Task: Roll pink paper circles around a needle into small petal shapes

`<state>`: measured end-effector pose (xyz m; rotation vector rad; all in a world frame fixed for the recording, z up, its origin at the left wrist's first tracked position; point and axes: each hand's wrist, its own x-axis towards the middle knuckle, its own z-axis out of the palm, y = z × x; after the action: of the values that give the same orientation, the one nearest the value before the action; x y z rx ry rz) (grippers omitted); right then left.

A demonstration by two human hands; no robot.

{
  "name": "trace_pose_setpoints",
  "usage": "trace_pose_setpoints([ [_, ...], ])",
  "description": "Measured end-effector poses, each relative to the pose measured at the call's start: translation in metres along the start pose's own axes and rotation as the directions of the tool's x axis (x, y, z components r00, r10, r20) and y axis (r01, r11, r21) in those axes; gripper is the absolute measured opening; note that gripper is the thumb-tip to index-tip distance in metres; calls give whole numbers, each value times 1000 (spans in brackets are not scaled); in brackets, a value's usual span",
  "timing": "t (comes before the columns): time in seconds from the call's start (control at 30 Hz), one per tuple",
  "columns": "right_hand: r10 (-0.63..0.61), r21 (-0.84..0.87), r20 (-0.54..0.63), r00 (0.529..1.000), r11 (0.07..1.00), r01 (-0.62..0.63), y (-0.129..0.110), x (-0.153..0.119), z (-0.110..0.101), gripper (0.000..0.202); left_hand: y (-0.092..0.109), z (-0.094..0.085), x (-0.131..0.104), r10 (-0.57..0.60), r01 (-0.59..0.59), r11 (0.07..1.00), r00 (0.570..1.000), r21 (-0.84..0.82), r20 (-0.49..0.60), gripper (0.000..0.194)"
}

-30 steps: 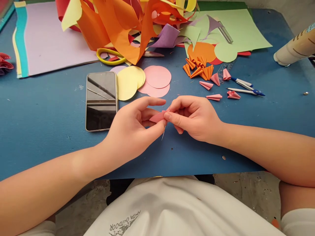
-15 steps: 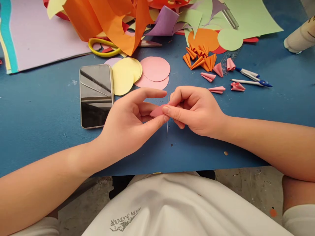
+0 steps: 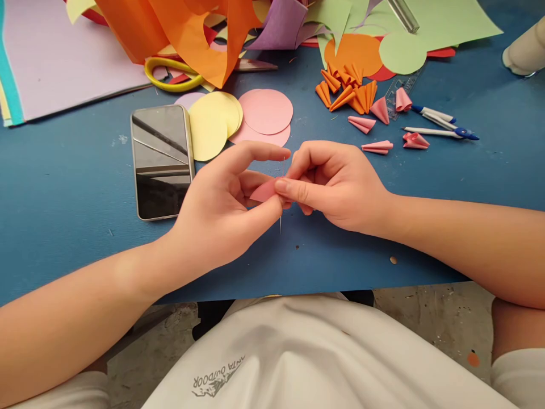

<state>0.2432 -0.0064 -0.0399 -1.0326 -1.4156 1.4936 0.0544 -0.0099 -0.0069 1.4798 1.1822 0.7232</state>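
Both hands meet over the blue table (image 3: pixel 76 182) near its front edge. A small folded pink paper piece (image 3: pixel 263 191) is pinched between them: my left hand (image 3: pixel 221 201) holds it from the left with thumb and fingers, index finger stretched out above. My right hand (image 3: pixel 336 184) grips its right end with thumb and fingertips. A thin needle (image 3: pixel 281 218) sticks down below the paper between the two thumbs. Most of the paper is hidden by the fingers.
A phone (image 3: pixel 160 159) lies left of the hands. Yellow circles (image 3: pixel 210 122) and pink circles (image 3: pixel 266 111) lie behind them. Folded orange cones (image 3: pixel 347 94), pink cones (image 3: pixel 374 125), a compass (image 3: pixel 443 132), yellow scissors (image 3: pixel 170 74) and a heap of cut coloured paper (image 3: pixel 204 34) fill the back.
The view has tilted, so the table's things sit higher in the picture. Both hands keep pinching the pink paper; the needle below it shifts slightly.
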Motion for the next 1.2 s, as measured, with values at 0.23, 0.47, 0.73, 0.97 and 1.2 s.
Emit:
trace_pose_setpoints([
  [0.23,-83,69,19,996,994,81,3,2,0,39,-4,-2,5,-35,65,970,991,-233,129,45],
  [0.47,-57,240,-194,979,965,103,11,12,-12,28,-9,-5,4,-152,172,974,979,-150,139,39],
  [0.73,-99,92,99,990,992,90,3,2,-5,30,-6,-7,6,-156,200,945,971,-257,183,49],
  [0.97,-17,235,-116,993,971,44,10,12,-16,23,-13,-13,4,-157,201,976,920,-89,359,43],
  [1.2,-13,274,-225,974,959,77,17,16,-19,33,-8,-16,8,-152,174,977,973,-122,172,31],
])
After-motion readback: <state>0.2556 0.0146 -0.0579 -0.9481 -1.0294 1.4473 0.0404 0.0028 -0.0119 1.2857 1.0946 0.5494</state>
